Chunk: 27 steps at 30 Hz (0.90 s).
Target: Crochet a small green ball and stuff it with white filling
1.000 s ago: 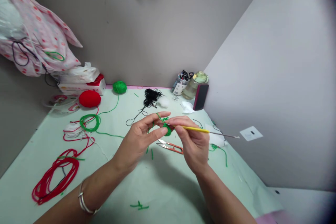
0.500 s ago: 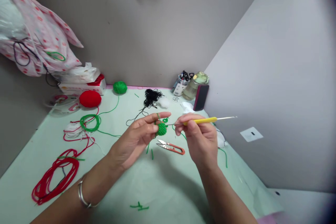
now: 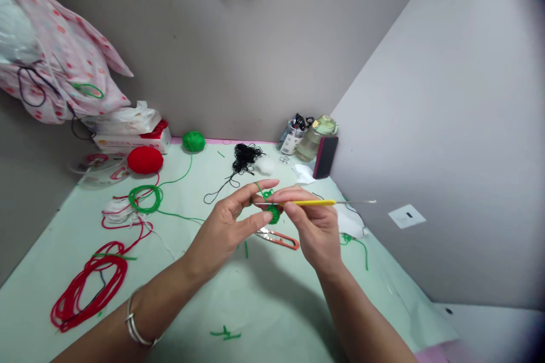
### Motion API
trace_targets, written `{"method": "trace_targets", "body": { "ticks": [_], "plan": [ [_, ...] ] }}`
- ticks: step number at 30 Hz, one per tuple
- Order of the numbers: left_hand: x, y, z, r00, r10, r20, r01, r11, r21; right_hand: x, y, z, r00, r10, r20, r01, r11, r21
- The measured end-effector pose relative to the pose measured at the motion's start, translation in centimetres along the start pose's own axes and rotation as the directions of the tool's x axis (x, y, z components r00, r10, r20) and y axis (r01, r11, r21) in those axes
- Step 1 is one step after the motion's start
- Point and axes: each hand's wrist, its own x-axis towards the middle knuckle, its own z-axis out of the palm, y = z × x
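Observation:
Between the thumb and fingers of my left hand is a small green crochet piece, partly covered by the thumb. A strand of green yarn runs over my raised left index finger. My right hand pinches a crochet hook with a yellow grip. Its thin metal shaft reaches left across the top of the crochet piece to my left fingers; whether its tip is in a stitch I cannot tell. Orange-handled thread snips lie on the table just below both hands, their blades partly hidden by the left thumb.
A green yarn ball, red yarn ball and coiled red cord lie left. Black yarn and white stuffing lie behind my hands. A phone, bottle and pen cup stand at back right.
My right hand has come left and slightly down, bringing the hook's shaft over the crochet piece. The piece has shifted right and turned, and my left thumb now covers more of it.

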Motion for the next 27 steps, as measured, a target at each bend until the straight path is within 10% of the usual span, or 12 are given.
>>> {"method": "trace_targets", "body": {
  "ticks": [27],
  "plan": [
    [0.26, -0.01, 0.27, 0.995, -0.103, 0.006, 0.101, 0.969, -0.226, -0.04, 0.24, -0.27, 0.99, 0.053, -0.127, -0.045, 0.997, 0.07]
  ]
}}
